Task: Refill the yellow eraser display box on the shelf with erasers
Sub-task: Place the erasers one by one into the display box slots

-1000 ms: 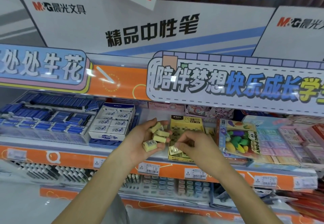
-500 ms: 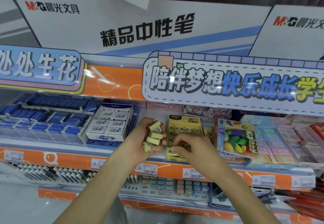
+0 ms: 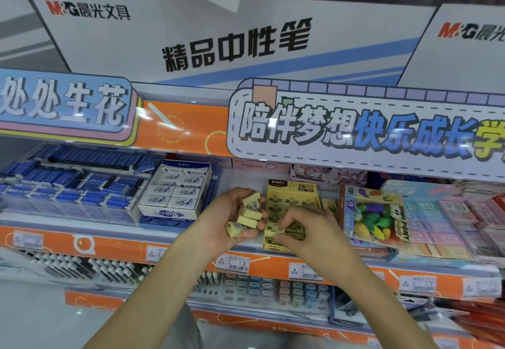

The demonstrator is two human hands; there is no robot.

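The yellow eraser display box [image 3: 293,188] stands on the shelf at the middle, its rows partly filled with pale yellow erasers printed with a rabbit. My left hand [image 3: 224,220] is just left of the box, curled around a small stack of yellow erasers [image 3: 247,216]. My right hand [image 3: 306,228] reaches over the box's front rows, its thumb and fingertips pinching one yellow eraser [image 3: 273,229] down in the box. The hand hides the front right part of the box.
A white eraser box [image 3: 175,193] sits to the left, with blue boxes [image 3: 68,184] beyond it. A packet of fruit-shaped erasers [image 3: 374,215] leans right of the yellow box, then pastel boxes [image 3: 451,220]. An orange shelf edge with price tags [image 3: 235,262] runs below.
My right hand has carried one eraser from beside my left hand into the box's front rows. My left hand has stayed put with its erasers, fewer than before.
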